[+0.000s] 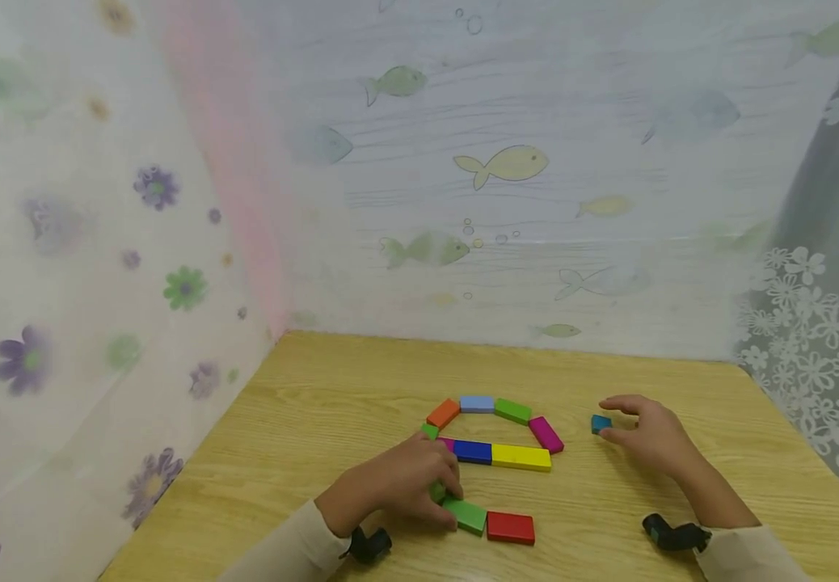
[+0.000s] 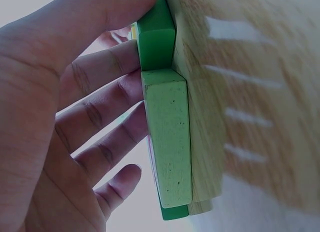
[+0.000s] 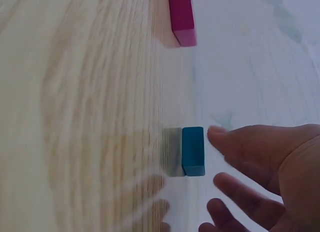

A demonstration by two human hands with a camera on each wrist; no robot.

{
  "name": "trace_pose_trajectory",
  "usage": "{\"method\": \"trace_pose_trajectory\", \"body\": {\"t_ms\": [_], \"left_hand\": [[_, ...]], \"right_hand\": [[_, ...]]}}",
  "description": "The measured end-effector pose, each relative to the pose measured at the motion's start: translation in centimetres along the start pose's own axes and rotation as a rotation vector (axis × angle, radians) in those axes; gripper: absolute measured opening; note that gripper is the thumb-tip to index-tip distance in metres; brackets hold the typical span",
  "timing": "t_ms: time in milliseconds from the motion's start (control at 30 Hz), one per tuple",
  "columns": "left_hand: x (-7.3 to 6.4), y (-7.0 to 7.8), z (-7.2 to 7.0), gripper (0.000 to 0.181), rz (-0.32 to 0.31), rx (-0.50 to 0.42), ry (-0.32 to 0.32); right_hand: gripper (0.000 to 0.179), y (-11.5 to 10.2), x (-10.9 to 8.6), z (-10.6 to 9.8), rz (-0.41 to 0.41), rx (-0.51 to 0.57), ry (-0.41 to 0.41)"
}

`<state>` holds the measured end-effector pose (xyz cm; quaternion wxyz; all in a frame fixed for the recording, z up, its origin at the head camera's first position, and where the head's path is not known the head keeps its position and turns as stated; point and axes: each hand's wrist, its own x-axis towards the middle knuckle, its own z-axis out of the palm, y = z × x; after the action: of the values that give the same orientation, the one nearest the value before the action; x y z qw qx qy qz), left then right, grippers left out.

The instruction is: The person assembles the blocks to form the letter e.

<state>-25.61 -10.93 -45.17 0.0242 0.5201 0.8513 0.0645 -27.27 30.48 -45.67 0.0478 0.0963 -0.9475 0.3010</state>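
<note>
Coloured wooden blocks form an e-like outline on the table in the head view. At its lower left, my left hand point(image 1: 412, 477) pinches a green block point(image 1: 466, 516) between thumb and forefinger. The left wrist view shows the thumb on the darker green block point(image 2: 156, 47), the other fingers along a pale green block point(image 2: 167, 137). A red block point(image 1: 511, 528) adjoins the pinched one. On the right, my right hand point(image 1: 648, 436) is spread around a small teal block point(image 1: 600, 424). In the right wrist view its thumb tip is beside that block point(image 3: 193, 151), with a narrow gap.
Orange point(image 1: 444, 414), light blue point(image 1: 478, 404), green point(image 1: 512, 411) and magenta point(image 1: 546, 434) blocks make the upper arc. Dark blue point(image 1: 473, 452) and yellow point(image 1: 521, 457) blocks form the crossbar. A fish-patterned curtain point(image 1: 507, 307) hangs behind the wooden table point(image 1: 303, 388).
</note>
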Motion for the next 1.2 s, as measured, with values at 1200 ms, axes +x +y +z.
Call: {"method": "trace_pose_trajectory", "body": {"t_ms": [1200], "left_hand": [[-0.05, 0.11, -0.02, 0.027, 0.013, -0.001, 0.022]], "right_hand": [[0.040, 0.51, 0.00, 0.17, 0.086, 0.005, -0.021]]}}
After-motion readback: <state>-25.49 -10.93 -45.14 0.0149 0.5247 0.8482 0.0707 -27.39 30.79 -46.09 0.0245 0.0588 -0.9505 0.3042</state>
